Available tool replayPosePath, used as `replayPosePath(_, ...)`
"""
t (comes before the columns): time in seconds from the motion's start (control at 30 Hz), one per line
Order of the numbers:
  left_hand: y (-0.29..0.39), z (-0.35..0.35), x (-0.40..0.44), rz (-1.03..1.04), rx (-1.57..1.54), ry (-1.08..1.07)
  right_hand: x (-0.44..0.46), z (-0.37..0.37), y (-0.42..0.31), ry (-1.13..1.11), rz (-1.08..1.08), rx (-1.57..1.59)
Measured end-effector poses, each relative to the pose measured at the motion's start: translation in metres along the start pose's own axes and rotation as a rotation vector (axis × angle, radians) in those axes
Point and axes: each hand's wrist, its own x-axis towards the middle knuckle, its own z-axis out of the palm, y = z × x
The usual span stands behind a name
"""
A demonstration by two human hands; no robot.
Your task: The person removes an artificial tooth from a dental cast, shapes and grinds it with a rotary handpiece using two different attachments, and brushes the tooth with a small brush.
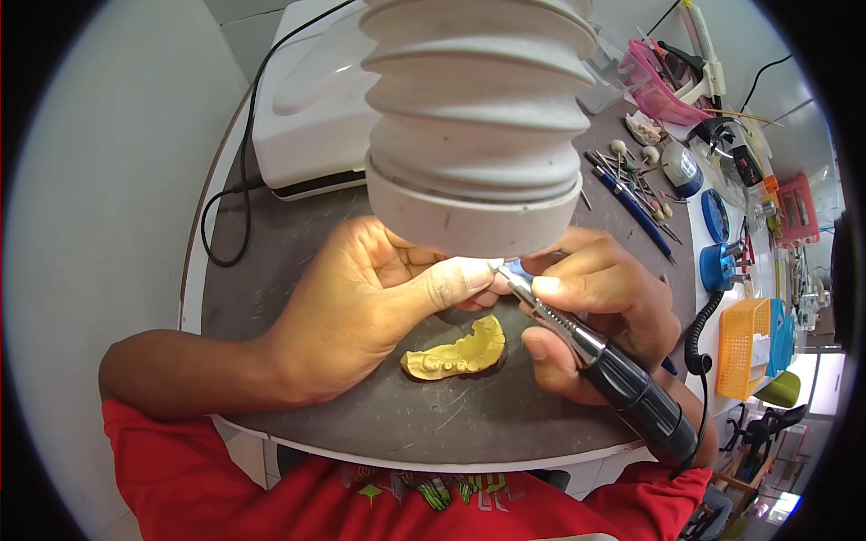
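Note:
My right hand [603,293] is wrapped round a rotary handpiece [582,338] with a silver front and a black body. Its tip points up and left, meeting the fingertips of my left hand [361,302]. The thumb and fingers of that hand are pinched together under the hose end; what they hold is too small and covered to name. A bit of blue [517,268] shows between the two hands. Below them on the table lies a yellow dental model [456,352], a curved piece with tooth shapes.
A ribbed white suction hose [474,135] hangs just above my hands. Behind it stands a white machine [311,99] with a black cable. Rotary burs [631,176] and a blue pen [636,207] lie at right, near a pink basket [663,86] and an orange basket [744,347].

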Motion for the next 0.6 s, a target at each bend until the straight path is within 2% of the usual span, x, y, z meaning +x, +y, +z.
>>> replayPosePath(0.2,-0.0026,-0.003,0.0013,0.001,0.018,-0.016,-0.0036,0.0011,-0.0042,0.048,0.109,-0.015)
replayPosePath(0.4,-0.0005,-0.0017,-0.0001,-0.01,0.023,-0.013,-0.0002,0.0012,0.0024,0.025,-0.024,-0.01)
replayPosePath(0.6,-0.0007,-0.001,-0.0005,-0.006,0.015,-0.008,-0.0031,0.0027,0.0009,0.055,0.047,-0.002)
